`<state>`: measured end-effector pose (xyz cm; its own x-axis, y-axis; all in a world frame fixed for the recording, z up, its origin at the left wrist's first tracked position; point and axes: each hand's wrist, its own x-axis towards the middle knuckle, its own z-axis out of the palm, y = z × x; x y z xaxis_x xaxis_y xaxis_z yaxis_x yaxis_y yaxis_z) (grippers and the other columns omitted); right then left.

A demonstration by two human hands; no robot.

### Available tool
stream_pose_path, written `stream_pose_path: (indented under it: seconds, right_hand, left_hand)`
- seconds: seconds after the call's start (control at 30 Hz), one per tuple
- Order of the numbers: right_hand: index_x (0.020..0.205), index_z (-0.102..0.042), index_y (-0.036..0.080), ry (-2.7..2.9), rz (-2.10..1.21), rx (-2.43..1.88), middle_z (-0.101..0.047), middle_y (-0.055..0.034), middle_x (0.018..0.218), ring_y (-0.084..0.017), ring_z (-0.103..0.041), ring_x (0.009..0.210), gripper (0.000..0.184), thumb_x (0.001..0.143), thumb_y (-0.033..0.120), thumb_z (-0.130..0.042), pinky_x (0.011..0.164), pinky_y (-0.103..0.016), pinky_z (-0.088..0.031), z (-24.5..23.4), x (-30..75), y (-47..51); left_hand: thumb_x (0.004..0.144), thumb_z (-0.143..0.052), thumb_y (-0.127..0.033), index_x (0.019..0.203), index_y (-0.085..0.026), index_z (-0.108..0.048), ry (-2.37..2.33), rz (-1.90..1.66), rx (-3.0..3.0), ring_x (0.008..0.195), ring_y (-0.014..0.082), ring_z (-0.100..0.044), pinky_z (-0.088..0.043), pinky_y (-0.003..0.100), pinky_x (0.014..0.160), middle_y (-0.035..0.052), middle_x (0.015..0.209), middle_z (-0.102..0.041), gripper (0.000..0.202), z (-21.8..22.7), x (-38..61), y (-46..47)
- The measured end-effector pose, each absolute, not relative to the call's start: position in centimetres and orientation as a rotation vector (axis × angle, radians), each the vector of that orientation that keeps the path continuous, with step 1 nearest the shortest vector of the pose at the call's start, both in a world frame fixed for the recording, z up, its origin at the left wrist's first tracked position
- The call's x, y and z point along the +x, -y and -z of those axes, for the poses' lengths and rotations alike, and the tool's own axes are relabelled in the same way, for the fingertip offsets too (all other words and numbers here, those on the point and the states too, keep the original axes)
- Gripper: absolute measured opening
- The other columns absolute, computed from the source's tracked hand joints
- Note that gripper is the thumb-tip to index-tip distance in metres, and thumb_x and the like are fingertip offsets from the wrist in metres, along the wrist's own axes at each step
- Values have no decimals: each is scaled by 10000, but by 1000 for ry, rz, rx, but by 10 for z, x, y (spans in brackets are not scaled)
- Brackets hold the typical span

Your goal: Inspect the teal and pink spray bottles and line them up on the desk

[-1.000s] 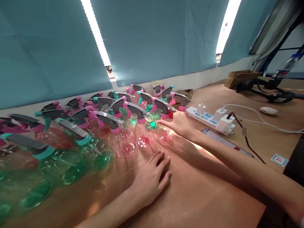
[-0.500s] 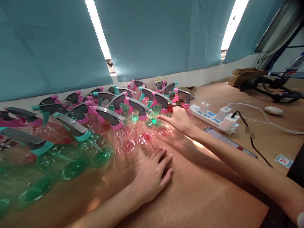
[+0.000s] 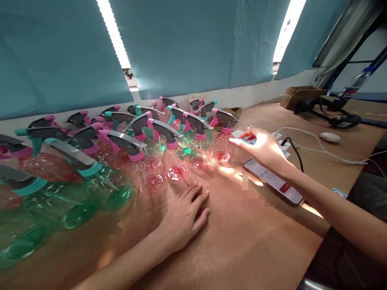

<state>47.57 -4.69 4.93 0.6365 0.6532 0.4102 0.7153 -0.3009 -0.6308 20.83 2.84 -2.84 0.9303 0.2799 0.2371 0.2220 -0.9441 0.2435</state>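
Note:
My left hand (image 3: 186, 213) lies on the brown tabletop (image 3: 229, 237), fingers loosely spread and holding nothing. Just beyond its fingertips stands a pink clear spray bottle (image 3: 175, 163) with a grey and pink trigger head. My right hand (image 3: 263, 147) is raised at the right end of the bottle group, thumb and fingers apart, nothing between them. One fingertip is right beside the rightmost pink spray bottle (image 3: 223, 151); whether it touches I cannot tell. Another pink spray bottle (image 3: 200, 149) stands left of that one. Green spray bottles (image 3: 109, 183) stand at the left.
A phone (image 3: 273, 179) lies under my right forearm. Behind my right hand is a white power strip (image 3: 237, 133), partly hidden, with plugs and cables. Farther right are a white mouse (image 3: 330, 137), a cardboard box (image 3: 299, 96) and a cola bottle (image 3: 347, 93). Blue blinds (image 3: 193, 48) hang behind.
My right hand has moved right, away from the pink bottles' heads, and its fingers have come clear of them. My left hand stays on the table. The view has shifted slightly right.

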Motion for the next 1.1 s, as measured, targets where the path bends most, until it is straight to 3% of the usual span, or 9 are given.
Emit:
stream_pose_path:
  seconds: [0.1,0.2,0.27,0.4,0.57,0.73,0.8,0.93,1.1]
  right_hand:
    - [1023,-654,157,1097,5,-2057,-648,-240,1176,-431,-596,1097,616,642,635,-729,885,-601,-464,-41,497,31]
    - [1206,-582,173,1231,-91,-1967,-597,-211,1305,-383,-587,1168,757,619,621,-747,929,-545,-488,-34,503,15]
    - [1216,-582,198,1310,-121,-1921,-635,-177,1261,-353,-608,1150,742,604,569,-778,940,-508,-496,-32,501,8]
    - [1103,-650,199,1341,-135,-1928,-727,-138,1043,-320,-696,944,563,648,510,-764,834,-474,-540,-33,497,5]
    - [1042,-662,166,1334,-77,-1976,-725,-137,997,-294,-694,877,527,650,506,-753,764,-431,-543,-35,498,11]
    - [707,-639,209,1408,-11,-2013,-693,-114,820,-301,-660,833,339,672,530,-742,724,-430,-522,-40,479,38]
    - [680,-608,209,1454,16,-2011,-681,-123,823,-303,-656,811,368,704,560,-715,721,-430,-515,-41,464,54]
    - [1051,-561,161,1524,83,-1957,-655,-147,1020,-318,-645,907,569,696,578,-716,766,-438,-510,-39,429,85]
    - [1188,-562,187,1656,-27,-1765,-645,-116,1143,-272,-641,988,551,774,530,-681,842,-416,-519,-41,377,107]
  left_hand:
    - [975,-470,-316,1322,-159,-534,-395,-410,2880,1311,306,-443,-380,488,1069,145,1390,-517,386,28,209,-28]
    - [974,-471,-322,1319,-171,-534,-402,-410,2886,1297,297,-461,-388,483,1064,133,1374,-533,382,26,209,-27]
    - [975,-468,-325,1322,-180,-531,-404,-407,2888,1294,296,-465,-388,485,1064,127,1375,-535,382,25,209,-27]
    - [975,-467,-309,1318,-173,-538,-398,-391,2880,1299,299,-466,-381,479,1072,131,1380,-533,376,20,209,-27]
    - [976,-453,-323,1302,-180,-551,-393,-392,2847,1288,310,-477,-386,500,1063,132,1378,-539,369,16,209,-28]
    - [964,-479,-309,1279,-177,-558,-395,-419,2786,1263,313,-502,-407,497,1046,133,1357,-554,351,14,210,-28]
    - [958,-499,-313,1264,-173,-551,-409,-441,2748,1237,311,-528,-421,491,1035,137,1335,-566,341,13,209,-27]
    - [944,-549,-381,1385,-180,-380,-469,-520,2648,1235,308,-539,-446,496,1017,156,1350,-543,514,16,207,-22]
    - [815,-707,-335,1503,-236,-126,-434,-639,2437,1362,339,-398,-398,518,1068,164,1502,-375,906,20,202,-5]
